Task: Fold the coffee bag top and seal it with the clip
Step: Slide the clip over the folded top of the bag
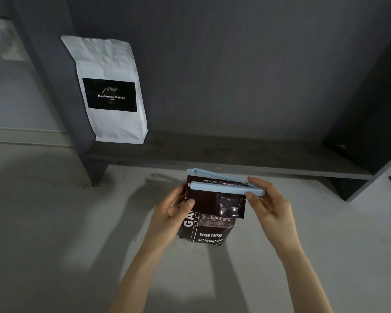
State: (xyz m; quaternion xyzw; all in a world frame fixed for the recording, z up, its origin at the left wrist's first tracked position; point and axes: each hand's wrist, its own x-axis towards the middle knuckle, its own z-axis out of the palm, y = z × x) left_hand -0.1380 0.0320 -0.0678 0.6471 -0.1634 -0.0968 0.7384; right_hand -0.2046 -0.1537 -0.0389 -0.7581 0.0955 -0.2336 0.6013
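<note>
Frame centre | our left hand (175,210) pinches soft, crinkly coffee bag (209,224) edge | right hand (265,199) fingers grip stiff clip (224,187) end, arms unclosed

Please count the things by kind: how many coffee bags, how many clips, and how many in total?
Coffee bags: 2, the brown bag in the hands and the white bag on the shelf
Clips: 1, the blue clip
Total: 3
</note>
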